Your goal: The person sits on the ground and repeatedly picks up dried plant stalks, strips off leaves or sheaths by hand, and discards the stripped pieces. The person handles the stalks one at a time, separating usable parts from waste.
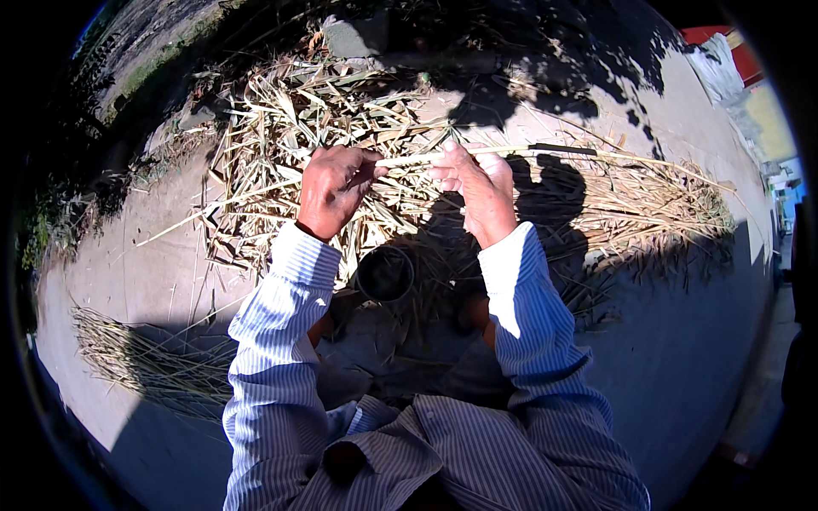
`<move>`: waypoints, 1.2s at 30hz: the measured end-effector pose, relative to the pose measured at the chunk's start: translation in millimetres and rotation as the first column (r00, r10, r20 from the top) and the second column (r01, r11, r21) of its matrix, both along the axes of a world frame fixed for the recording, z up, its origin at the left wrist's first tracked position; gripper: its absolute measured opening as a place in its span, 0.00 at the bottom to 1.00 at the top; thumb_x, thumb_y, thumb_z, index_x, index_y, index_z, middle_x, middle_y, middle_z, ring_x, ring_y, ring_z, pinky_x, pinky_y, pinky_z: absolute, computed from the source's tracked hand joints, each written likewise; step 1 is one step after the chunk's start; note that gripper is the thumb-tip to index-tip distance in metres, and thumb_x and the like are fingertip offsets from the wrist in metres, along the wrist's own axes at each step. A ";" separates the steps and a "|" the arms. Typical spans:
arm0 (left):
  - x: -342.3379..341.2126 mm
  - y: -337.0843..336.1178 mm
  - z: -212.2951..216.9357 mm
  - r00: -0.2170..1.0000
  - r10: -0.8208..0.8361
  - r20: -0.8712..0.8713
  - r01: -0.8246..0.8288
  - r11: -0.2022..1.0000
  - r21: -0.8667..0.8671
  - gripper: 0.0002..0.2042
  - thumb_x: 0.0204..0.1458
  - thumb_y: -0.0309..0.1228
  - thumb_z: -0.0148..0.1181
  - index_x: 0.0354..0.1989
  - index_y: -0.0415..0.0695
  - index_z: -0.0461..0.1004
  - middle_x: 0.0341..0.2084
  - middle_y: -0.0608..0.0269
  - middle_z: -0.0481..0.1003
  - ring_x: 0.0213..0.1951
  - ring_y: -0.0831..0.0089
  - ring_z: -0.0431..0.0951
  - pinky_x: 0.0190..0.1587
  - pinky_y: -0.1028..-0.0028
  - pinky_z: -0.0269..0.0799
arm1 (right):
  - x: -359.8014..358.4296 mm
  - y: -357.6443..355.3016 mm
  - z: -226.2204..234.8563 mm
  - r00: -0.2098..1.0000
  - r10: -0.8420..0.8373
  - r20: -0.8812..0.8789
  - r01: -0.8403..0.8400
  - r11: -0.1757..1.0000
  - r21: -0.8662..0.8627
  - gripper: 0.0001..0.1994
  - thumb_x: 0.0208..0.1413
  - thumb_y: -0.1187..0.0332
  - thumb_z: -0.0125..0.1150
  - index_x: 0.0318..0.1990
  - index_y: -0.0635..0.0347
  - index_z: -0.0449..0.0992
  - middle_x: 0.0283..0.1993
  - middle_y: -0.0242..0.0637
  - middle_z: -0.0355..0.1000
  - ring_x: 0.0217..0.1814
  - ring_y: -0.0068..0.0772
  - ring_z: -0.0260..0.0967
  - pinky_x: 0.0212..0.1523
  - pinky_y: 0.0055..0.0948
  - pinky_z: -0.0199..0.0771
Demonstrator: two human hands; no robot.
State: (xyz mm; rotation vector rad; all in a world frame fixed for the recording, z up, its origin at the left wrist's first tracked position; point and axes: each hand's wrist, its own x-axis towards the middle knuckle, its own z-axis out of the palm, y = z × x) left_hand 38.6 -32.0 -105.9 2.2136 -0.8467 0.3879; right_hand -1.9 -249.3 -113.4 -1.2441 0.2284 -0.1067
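A long, pale dry plant stalk [409,160] stretches sideways between my hands, its thin end reaching far out to the right. My left hand [334,189] is closed round it, knuckles up. On the other side, my right hand [479,189] pinches the stalk between thumb and fingers. Beneath both hands lies a large heap of dry husks and leaves [273,145]. A dark round pot [385,273] stands just below and between my wrists; its inside is too shaded to make out.
A bundle of dry stalks [656,200] lies at the right, and a second, darker bundle [158,362] at the lower left, both on concrete ground [682,332]. At the far side sits a grey block [356,36]. A white sack [716,70] is at the upper right.
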 end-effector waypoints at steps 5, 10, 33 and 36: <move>-1.2 2.7 -11.3 0.855 -0.067 -0.514 -0.127 0.934 -0.333 0.10 0.46 0.30 0.69 0.32 0.37 0.78 0.23 0.64 0.78 0.25 0.81 0.74 0.29 0.79 0.68 | -2.6 5.5 7.1 0.999 0.040 0.004 -0.040 0.999 0.008 0.16 0.56 0.62 0.62 0.41 0.68 0.71 0.32 0.42 0.75 0.29 0.25 0.74 0.29 0.19 0.72; 5.2 15.8 -12.4 0.702 -0.176 -0.691 -0.159 0.906 -0.392 0.09 0.47 0.29 0.68 0.31 0.37 0.77 0.24 0.67 0.77 0.27 0.82 0.73 0.32 0.81 0.68 | -4.4 8.5 1.4 0.997 0.067 0.032 -0.067 0.998 -0.016 0.15 0.57 0.62 0.61 0.41 0.68 0.70 0.32 0.42 0.75 0.29 0.25 0.74 0.30 0.19 0.72; 33.0 124.1 -24.9 0.868 0.443 0.224 -0.473 0.602 0.643 0.10 0.46 0.36 0.60 0.34 0.44 0.74 0.25 0.59 0.76 0.41 0.61 0.72 0.43 0.58 0.61 | 5.8 -51.3 6.4 0.973 -0.227 -0.044 0.229 0.973 0.030 0.21 0.52 0.60 0.67 0.46 0.65 0.70 0.37 0.38 0.73 0.38 0.29 0.72 0.39 0.23 0.72; 26.1 108.4 -28.2 0.900 0.263 0.347 -0.411 0.775 0.480 0.20 0.45 0.41 0.63 0.45 0.44 0.74 0.32 0.59 0.77 0.44 0.61 0.73 0.45 0.59 0.61 | 5.3 -25.6 8.9 0.993 -0.105 -0.053 0.110 0.989 0.097 0.21 0.54 0.62 0.65 0.48 0.66 0.68 0.38 0.40 0.74 0.39 0.31 0.74 0.39 0.24 0.72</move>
